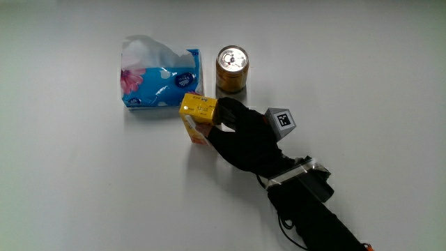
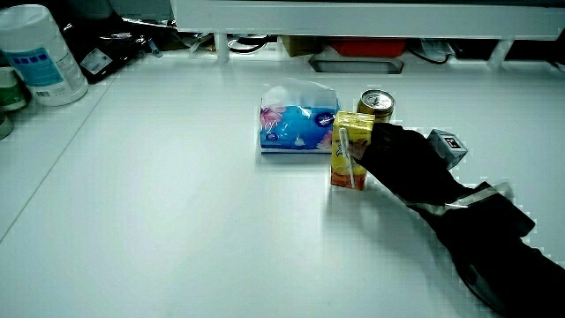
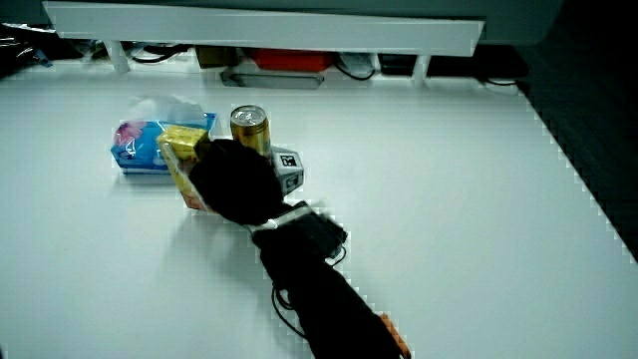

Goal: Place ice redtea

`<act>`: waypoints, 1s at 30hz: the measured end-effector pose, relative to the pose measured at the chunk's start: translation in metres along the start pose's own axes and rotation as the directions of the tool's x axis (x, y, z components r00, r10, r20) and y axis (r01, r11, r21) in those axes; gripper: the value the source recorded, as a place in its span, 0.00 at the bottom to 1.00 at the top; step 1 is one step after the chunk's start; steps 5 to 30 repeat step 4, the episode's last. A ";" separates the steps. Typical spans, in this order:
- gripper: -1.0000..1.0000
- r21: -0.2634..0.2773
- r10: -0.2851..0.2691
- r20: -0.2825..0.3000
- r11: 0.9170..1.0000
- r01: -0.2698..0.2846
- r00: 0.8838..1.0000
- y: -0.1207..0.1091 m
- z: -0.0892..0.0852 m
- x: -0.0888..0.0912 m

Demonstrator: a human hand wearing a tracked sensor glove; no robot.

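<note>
The fingers point(image 1: 224, 111) of the black-gloved hand point(image 1: 247, 136) are curled around the small yellow and orange drink carton point(image 1: 197, 118), the ice red tea, gripping its upper part on the side nearest the wrist. In a side view the carton point(image 2: 350, 152) stands upright with its base at or touching the white table point(image 2: 177, 230); whether its weight rests fully on the surface cannot be told. The carton stands just beside the blue flower-printed soft tissue pack point(image 1: 159, 78), nearer to the person than that pack, and near the gold metal can point(image 1: 231, 68), which stands upright just beside the pack. The patterned marker cube point(image 1: 281, 120) sits on the back of the hand, and the forearm point(image 1: 313, 209) extends toward the person. Judged from this, the placing step is at its end: the carton is set down but not yet released. The next move calls for opening the fingers evenly and withdrawing the hand without tipping the carton against the pack or can.
</note>
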 end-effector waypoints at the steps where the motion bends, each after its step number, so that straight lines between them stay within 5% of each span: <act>1: 0.00 -0.003 0.002 -0.007 1.000 -0.002 1.000 -0.002 0.001 -0.003; 4: 0.00 -0.005 0.019 -0.038 1.000 -0.019 0.999 -0.008 0.004 -0.015; 30: 0.00 -0.005 0.019 -0.038 1.000 -0.019 0.999 -0.008 0.004 -0.015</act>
